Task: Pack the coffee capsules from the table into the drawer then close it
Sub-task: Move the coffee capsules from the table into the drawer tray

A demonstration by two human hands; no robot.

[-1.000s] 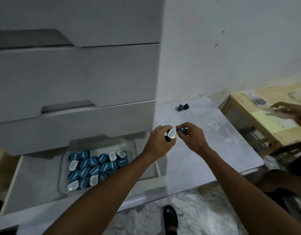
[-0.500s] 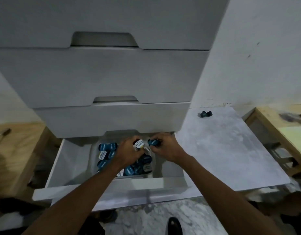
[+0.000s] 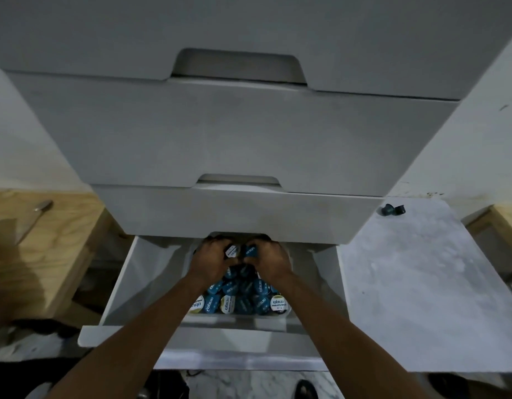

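The bottom drawer (image 3: pixel 139 286) of the white cabinet stands pulled out. Inside it a clear tray holds several blue and white-lidded coffee capsules (image 3: pixel 240 298). My left hand (image 3: pixel 211 259) reaches into the back of the tray and grips a white-lidded capsule (image 3: pixel 231 251). Beside it my right hand (image 3: pixel 270 259) grips a blue-lidded capsule (image 3: pixel 250 251). Both hands sit just under the front of the drawer above. Two dark blue capsules (image 3: pixel 392 209) lie on the grey marble table (image 3: pixel 416 283) at its far left corner by the wall.
Upper drawers (image 3: pixel 234 133) of the cabinet overhang the open one. A wooden surface (image 3: pixel 41 243) with a metal tool (image 3: pixel 35 217) lies at the left. Another wooden table edge (image 3: pixel 505 223) shows at the right. A shoe (image 3: pixel 305 388) is on the marble floor below.
Both hands carried their capsules from above the table leftward into the open drawer, and now reach deeper toward the back of the tray. My view has swung left onto the cabinet.
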